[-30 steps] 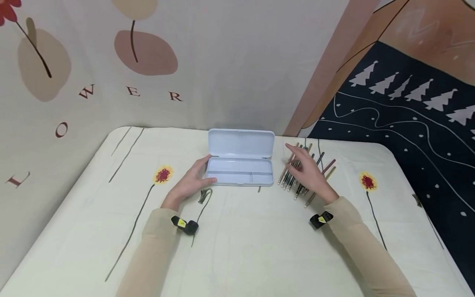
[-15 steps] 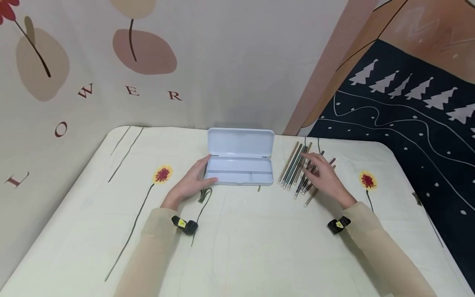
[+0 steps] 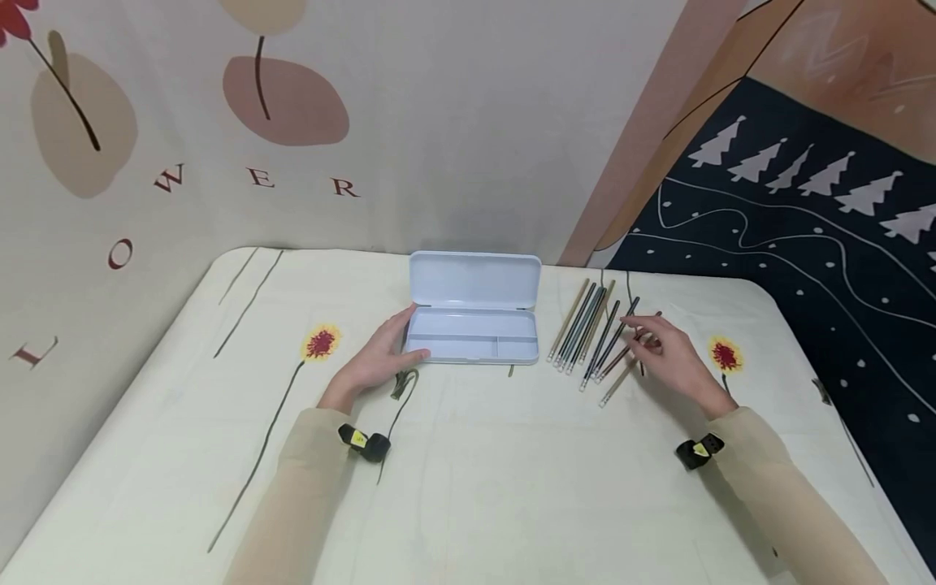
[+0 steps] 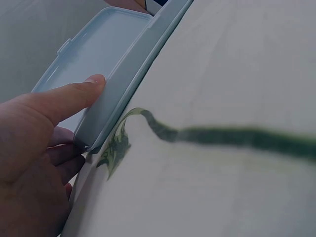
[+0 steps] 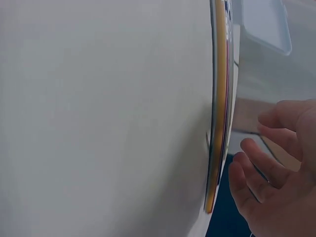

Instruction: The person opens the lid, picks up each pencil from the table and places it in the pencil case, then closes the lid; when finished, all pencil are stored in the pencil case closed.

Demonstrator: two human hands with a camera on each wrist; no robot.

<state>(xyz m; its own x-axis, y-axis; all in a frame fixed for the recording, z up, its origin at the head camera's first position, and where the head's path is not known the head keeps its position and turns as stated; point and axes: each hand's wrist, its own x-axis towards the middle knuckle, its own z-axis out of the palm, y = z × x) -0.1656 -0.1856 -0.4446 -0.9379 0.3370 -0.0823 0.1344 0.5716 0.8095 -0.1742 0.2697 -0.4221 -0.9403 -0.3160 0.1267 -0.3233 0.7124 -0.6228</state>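
Note:
A pale blue pencil case [image 3: 471, 335] stands with its lid raised, its divided tray bare. My left hand [image 3: 376, 355] holds the case's left end, thumb along the front wall and fingers round the side; the left wrist view shows the thumb on the case wall [image 4: 116, 98]. To the right of the case lie several pencils [image 3: 582, 325], side by side or slightly fanned. Over the rightmost ones hovers my right hand [image 3: 669, 355], its fingers loosely bent and holding nothing. In the right wrist view a yellow pencil [image 5: 217, 123] lies apart from the fingers.
A white cloth with printed flowers [image 3: 468, 463] covers the table. Behind its back edge rises a patterned wall hanging [image 3: 468, 162]; a dark cloth with white trees [image 3: 790, 236] hangs at the right.
My right hand has moved rightward across the pencils, from the left group to the rightmost ones, uncovering those on the left. The left hand and the case have stayed put.

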